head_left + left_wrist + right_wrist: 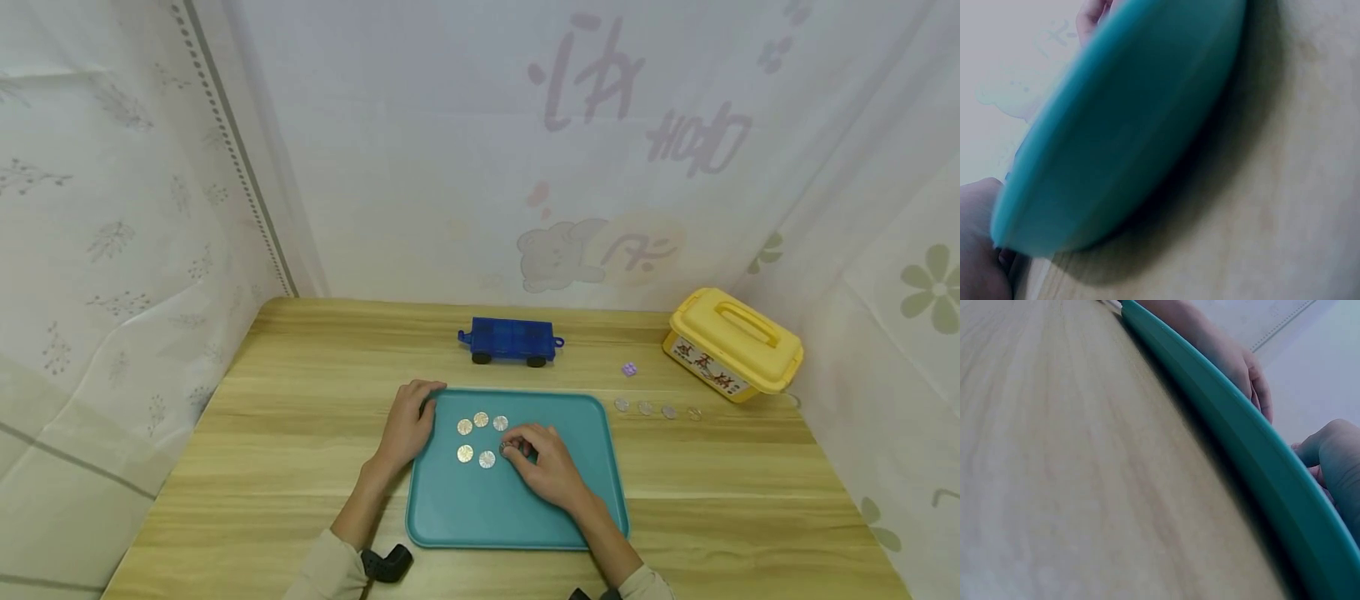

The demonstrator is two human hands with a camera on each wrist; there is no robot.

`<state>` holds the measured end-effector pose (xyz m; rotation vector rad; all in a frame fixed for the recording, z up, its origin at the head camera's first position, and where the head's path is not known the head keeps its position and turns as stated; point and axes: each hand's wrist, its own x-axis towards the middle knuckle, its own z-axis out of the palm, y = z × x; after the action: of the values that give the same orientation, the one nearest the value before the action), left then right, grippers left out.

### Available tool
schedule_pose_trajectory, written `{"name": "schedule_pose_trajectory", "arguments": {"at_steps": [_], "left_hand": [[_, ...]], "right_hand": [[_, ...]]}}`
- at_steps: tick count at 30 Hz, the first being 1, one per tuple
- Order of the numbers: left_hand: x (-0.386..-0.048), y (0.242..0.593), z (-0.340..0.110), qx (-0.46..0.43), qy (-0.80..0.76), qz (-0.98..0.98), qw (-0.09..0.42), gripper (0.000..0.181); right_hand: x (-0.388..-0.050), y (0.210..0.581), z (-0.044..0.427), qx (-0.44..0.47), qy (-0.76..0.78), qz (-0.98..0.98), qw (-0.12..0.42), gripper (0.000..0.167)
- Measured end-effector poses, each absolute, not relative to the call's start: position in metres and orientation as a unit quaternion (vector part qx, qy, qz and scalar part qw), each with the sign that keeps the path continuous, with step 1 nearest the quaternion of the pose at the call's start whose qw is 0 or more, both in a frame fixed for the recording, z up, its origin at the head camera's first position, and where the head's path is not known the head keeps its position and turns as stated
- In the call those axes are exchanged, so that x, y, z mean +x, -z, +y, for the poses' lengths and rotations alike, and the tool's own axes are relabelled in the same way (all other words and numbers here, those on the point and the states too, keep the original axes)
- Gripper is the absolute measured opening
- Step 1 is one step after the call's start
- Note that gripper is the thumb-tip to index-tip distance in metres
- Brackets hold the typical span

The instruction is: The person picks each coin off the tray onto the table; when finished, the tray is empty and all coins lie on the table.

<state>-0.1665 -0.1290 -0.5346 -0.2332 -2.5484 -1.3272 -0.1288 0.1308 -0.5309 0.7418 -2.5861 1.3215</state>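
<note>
My right hand [547, 471] pinched a coin [503, 448], mostly hidden by my fingers, over the teal tray [480, 512]; I couldn't tell whether it touched the surface. Five other coins [481, 419] lay near it on the tray. My left hand [407, 427] rested at the far-left corner, but I couldn't tell whether its fingers gripped the rim. On the tabletop [300, 400], four faint coins [645, 407] made a row between the tray and a yellow box [750, 333], its label unreadable.
</note>
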Motion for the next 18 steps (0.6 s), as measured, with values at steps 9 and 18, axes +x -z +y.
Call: {"name": "schedule_pose_trajectory", "arguments": {"at_steps": [9,18], "left_hand": [[-0.1669,0.5346,-0.1290,-0.081,0.456,-0.876,0.130,0.030],[-0.1667,0.5343,-0.1295,-0.075,0.463,-0.876,0.116,0.030]], "right_hand": [[-0.1282,0.5306,0.1307,0.238,-0.449,-0.859,0.063,0.010],[-0.1287,0.5330,0.1309,0.246,-0.438,-0.861,0.075,0.009]]}}
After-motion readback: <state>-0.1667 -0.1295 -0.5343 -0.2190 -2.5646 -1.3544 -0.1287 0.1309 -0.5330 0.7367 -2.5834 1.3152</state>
